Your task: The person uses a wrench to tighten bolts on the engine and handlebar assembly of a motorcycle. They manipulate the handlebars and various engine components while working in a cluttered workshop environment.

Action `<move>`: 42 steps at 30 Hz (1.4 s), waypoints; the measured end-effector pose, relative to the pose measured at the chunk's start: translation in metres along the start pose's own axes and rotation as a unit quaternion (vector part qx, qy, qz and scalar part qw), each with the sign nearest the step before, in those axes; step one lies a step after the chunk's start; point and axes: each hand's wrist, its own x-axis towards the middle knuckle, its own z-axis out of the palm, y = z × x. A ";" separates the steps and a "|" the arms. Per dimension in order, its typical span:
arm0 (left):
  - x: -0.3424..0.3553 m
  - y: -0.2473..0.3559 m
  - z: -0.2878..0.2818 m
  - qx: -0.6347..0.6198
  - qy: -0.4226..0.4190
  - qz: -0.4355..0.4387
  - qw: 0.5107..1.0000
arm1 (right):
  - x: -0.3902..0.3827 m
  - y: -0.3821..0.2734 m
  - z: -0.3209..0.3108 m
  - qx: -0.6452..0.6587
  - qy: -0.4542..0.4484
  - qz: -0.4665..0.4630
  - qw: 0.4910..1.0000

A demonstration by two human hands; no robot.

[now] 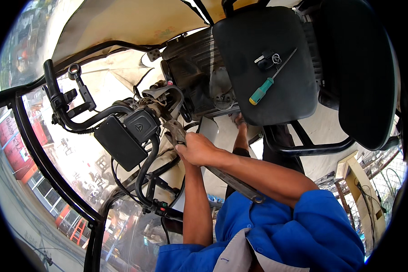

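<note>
Clear sheeting and black frame bars enclose a small vehicle's cab, with a bright street beyond and a tan canopy above. Within it, the right hand is clenched round a long, worn metal wrench, fingers wrapped over the handle just below the head. That head lies beside the steering column, near the inner edge of a square black cover on the handlebar; whether its jaws grip anything, I cannot tell. The handle slants back beneath the right forearm, its holed end over the blue shirt. The right forearm reaches across from the right, elbow bent. The left hand is largely hidden behind the right, so its grip cannot be told; its forearm rises almost straight up. On the black seat, a teal-handled screwdriver points from near the lower left corner toward the right edge, beside keys.
</note>
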 end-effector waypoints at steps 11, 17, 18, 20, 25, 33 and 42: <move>-0.039 -0.035 -0.020 0.124 0.059 0.098 0.986 | -0.010 0.036 0.032 -0.015 0.005 -0.082 0.997; -0.029 -0.026 -0.043 0.201 0.042 0.170 0.964 | -0.020 0.060 0.079 -0.142 0.098 -0.180 0.968; -0.019 -0.023 -0.043 0.214 0.034 0.185 0.959 | -0.021 0.062 0.083 -0.154 0.117 -0.185 0.964; -0.006 -0.021 -0.042 0.236 0.014 0.206 0.950 | -0.019 0.067 0.094 -0.165 0.182 -0.220 0.944; 0.003 -0.009 -0.042 0.290 0.000 0.241 0.926 | -0.014 0.058 0.119 -0.175 0.287 -0.215 0.917; 0.003 -0.010 -0.046 0.358 -0.015 0.259 0.897 | -0.003 0.042 0.098 -0.196 0.271 -0.217 0.917; -0.004 -0.008 -0.048 0.398 -0.042 0.264 0.878 | 0.008 0.037 0.090 -0.164 0.219 -0.181 0.945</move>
